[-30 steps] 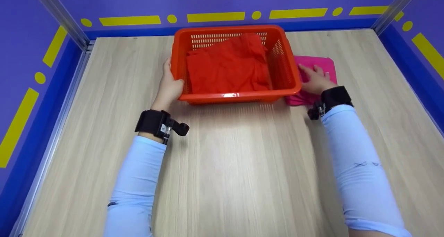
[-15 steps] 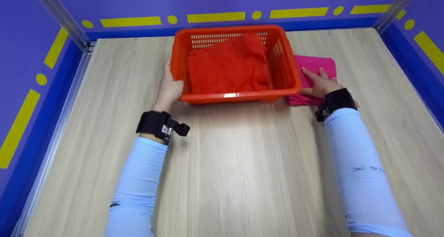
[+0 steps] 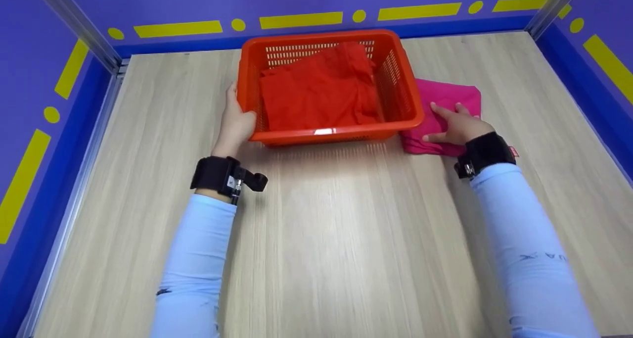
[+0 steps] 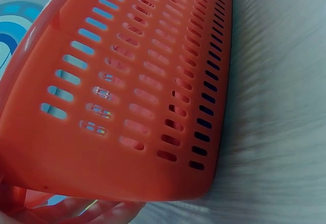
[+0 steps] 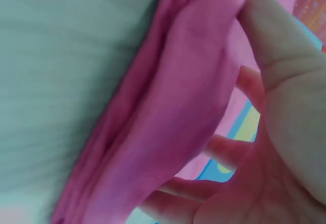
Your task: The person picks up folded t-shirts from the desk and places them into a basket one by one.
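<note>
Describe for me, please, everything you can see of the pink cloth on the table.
The pink cloth looks like plain, soft fabric, folded into a roughly rectangular pad; the right wrist view shows several layers along one edge. It lies on the pale table, right of the red basket, which hides its left edge in the head view. The right hand rests spread on it.

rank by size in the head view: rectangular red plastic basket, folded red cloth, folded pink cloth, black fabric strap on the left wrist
1. red basket
2. red cloth
3. pink cloth, partly hidden, so judged on what shows
4. black strap
</note>
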`<state>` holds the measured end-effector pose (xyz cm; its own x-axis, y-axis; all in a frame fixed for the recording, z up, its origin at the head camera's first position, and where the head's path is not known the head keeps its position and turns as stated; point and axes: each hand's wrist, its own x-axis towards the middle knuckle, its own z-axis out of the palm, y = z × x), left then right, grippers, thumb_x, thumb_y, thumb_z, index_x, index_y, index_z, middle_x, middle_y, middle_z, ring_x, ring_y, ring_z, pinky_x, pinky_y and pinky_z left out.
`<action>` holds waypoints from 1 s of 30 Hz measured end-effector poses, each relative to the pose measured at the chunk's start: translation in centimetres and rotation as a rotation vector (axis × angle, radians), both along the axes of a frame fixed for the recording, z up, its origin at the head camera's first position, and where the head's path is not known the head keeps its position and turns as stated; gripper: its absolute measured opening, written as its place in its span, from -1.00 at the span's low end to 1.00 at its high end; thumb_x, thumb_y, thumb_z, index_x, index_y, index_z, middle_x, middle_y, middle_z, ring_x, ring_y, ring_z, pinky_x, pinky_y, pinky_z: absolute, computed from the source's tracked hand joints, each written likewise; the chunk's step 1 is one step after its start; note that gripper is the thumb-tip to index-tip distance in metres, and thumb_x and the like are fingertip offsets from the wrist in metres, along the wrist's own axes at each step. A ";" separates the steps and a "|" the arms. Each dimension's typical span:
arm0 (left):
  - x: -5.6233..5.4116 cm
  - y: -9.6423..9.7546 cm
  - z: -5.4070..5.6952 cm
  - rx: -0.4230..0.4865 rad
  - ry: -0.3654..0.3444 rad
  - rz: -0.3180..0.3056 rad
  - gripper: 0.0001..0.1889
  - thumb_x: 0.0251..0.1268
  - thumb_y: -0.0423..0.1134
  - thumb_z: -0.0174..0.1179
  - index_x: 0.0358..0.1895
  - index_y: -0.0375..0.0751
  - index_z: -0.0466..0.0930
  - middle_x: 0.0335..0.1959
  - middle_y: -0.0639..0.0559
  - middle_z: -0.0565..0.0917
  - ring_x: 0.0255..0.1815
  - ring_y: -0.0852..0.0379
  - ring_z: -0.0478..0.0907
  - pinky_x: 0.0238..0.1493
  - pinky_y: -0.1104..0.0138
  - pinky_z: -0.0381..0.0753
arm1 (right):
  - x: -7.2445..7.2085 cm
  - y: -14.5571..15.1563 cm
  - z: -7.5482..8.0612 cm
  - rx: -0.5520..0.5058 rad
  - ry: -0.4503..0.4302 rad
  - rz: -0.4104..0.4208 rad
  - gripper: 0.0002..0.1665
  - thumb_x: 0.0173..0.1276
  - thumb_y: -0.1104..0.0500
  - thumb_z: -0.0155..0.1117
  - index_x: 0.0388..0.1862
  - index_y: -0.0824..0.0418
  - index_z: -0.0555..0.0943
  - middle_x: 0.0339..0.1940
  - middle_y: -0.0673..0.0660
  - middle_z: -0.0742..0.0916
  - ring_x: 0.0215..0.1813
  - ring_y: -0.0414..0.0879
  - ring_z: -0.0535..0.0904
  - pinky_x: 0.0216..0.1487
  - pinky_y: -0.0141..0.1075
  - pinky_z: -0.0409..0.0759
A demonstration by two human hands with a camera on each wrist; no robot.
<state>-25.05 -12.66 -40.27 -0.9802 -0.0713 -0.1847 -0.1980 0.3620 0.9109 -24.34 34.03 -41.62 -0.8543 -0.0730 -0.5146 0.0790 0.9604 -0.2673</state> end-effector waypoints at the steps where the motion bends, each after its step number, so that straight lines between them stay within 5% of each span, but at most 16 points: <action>1: 0.0 0.0 0.0 -0.002 0.001 0.001 -0.11 0.33 -0.58 -0.17 0.67 -0.05 -0.32 0.64 -0.11 0.03 0.46 -0.01 0.23 0.49 0.23 0.20 | 0.4 0.1 -0.1 0.004 0.010 0.008 0.27 0.28 -0.38 0.32 0.70 0.00 -0.17 0.54 0.66 -0.09 0.44 0.69 0.01 0.28 0.51 0.20; 9: 0.1 0.2 -0.3 0.005 0.003 -0.006 -0.11 0.32 -0.58 -0.20 0.67 -0.04 -0.30 0.62 -0.11 0.08 0.44 -0.02 0.25 0.45 0.22 0.23 | 5.3 0.5 -0.1 0.027 0.042 0.072 0.26 0.31 -0.33 0.35 0.69 0.15 -0.12 0.40 0.77 0.03 0.08 0.66 0.47 0.04 0.46 0.48; 20: 0.2 0.1 -0.2 0.018 0.009 0.010 -0.12 0.33 -0.58 -0.19 0.67 -0.06 -0.29 0.63 -0.07 0.05 0.51 -0.01 0.19 0.52 0.23 0.16 | 12.4 -0.8 -0.8 0.033 0.122 0.167 0.24 0.27 -0.30 0.39 0.67 0.20 -0.01 0.44 0.74 0.05 0.35 0.81 0.05 0.11 0.53 0.32; 26: 0.0 0.0 0.0 0.007 0.001 0.015 -0.11 0.33 -0.58 -0.18 0.67 -0.04 -0.29 0.65 -0.07 0.01 0.52 0.00 0.16 0.53 0.23 0.12 | 14.9 -2.8 -1.0 0.017 0.196 0.195 0.20 0.24 -0.21 0.47 0.65 0.24 0.08 0.41 0.75 0.13 0.44 0.68 0.04 0.34 0.50 0.05; 30: -0.1 0.1 0.0 0.011 -0.003 0.017 -0.11 0.34 -0.58 -0.17 0.67 -0.02 -0.29 0.64 -0.08 0.04 0.50 -0.01 0.19 0.52 0.21 0.16 | 15.9 -4.1 -0.8 0.024 0.253 0.247 0.18 0.20 -0.16 0.52 0.62 0.26 0.16 0.37 0.74 0.22 0.43 0.65 0.12 0.34 0.50 0.09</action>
